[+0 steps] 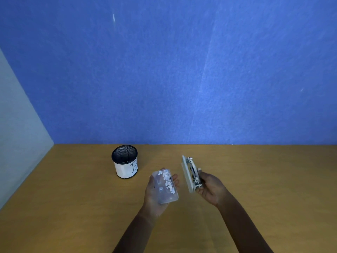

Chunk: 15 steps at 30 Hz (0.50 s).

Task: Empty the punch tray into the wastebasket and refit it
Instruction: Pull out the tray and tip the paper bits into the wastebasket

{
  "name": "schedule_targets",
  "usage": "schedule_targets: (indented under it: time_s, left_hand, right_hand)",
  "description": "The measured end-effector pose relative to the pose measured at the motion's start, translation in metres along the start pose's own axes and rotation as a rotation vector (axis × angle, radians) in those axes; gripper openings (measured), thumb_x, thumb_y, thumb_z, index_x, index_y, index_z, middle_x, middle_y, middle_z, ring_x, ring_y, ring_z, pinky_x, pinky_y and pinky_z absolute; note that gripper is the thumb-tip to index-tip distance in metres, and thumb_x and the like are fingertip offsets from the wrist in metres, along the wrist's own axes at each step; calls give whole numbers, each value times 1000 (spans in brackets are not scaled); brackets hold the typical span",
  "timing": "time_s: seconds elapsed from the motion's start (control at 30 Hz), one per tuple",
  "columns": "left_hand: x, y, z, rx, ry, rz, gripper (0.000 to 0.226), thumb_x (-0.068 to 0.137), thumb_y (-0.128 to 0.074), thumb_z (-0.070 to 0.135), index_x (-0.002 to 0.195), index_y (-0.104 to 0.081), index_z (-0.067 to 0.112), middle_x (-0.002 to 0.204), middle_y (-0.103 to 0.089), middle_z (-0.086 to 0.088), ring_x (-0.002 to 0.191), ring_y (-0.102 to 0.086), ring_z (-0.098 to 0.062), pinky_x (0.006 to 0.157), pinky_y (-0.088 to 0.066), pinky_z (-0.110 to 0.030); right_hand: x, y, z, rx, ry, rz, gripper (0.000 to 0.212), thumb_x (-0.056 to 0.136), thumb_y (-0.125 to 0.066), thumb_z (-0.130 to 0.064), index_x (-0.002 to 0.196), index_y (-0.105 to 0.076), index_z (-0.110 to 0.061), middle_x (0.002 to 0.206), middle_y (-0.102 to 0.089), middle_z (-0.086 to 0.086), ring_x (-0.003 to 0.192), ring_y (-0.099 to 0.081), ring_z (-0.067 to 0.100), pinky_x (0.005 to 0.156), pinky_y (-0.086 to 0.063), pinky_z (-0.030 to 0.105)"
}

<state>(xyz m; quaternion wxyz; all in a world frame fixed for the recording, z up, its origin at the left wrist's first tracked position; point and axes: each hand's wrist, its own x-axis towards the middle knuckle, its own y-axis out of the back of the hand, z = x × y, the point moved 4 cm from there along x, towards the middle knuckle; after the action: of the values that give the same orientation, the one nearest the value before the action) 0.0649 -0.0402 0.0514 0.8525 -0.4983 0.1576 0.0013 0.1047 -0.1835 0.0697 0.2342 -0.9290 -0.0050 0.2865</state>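
Observation:
A clear plastic punch tray (pixel 165 187) lies open side up in my left hand (pixel 155 194), which cups it from below. Several white paper dots rest inside it, mostly along its right side. My right hand (pixel 211 189) grips a white and metal hole punch (pixel 191 174), tilted on its edge with its flat base facing left toward the tray. The tray is off the punch, with a small gap between the two. A small black mesh wastebasket (pixel 125 161) with a white paper label stands upright on the table, to the left of and behind the tray.
The wooden table (pixel 73 207) runs back to a blue felt wall (pixel 182 79). A pale side panel (pixel 18 134) closes off the left.

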Motion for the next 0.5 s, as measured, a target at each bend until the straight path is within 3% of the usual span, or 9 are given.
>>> schedule_targets:
  time_s: [0.07, 0.17, 0.27, 0.33, 0.4, 0.5]
  left_hand:
    - [3, 7, 2, -12, -1, -1, 113, 1, -92, 38, 104, -57, 8, 81, -70, -20, 60, -72, -27, 51, -59, -31]
    - [8, 15, 2, -14, 2, -11, 109, 1, -92, 38, 101, -58, 9, 75, -75, -19, 60, -73, -27, 51, -59, -31]
    - [8, 17, 2, -5, 6, -6, 100, 7, -92, 40, 97, -61, 8, 75, -75, -19, 61, -73, -28, 51, -59, -31]
    - [8, 19, 3, 19, 10, 10, 81, 36, -84, 52, 98, -62, 5, 76, -75, -18, 63, -73, -27, 55, -59, -30]
    - [9, 25, 5, 47, 19, 56, 55, 76, -49, 53, 102, -58, 6, 75, -76, -14, 64, -73, -23, 63, -57, -29]
    - [11, 32, 5, 71, 39, 124, 54, 95, -21, 46, 102, -57, 6, 76, -76, -14, 66, -73, -23, 76, -47, -35]
  right_hand:
    - [9, 6, -3, -200, 118, 102, 31, 98, -39, -11, 75, -58, -2, 46, -60, 6, 37, -55, 13, 34, -41, 16]
    - [26, 20, -4, -672, 270, 291, 20, 96, -39, -7, 85, -54, 0, 69, -50, 13, 61, -48, 21, 56, -36, 29]
    - [39, 34, 2, -880, 303, 369, 20, 96, -39, -9, 94, -56, 0, 87, -49, 15, 80, -46, 22, 69, -33, 29]
    - [44, 45, 7, -927, 294, 409, 29, 97, -39, -12, 110, -57, 6, 93, -53, 17, 83, -47, 23, 70, -34, 29]
    - [46, 51, 11, -937, 287, 434, 33, 97, -39, -13, 116, -55, 9, 104, -60, 25, 84, -49, 25, 71, -37, 31]
    - [47, 56, 17, -945, 278, 466, 33, 97, -40, -13, 117, -55, 9, 115, -61, 31, 94, -59, 37, 72, -43, 38]
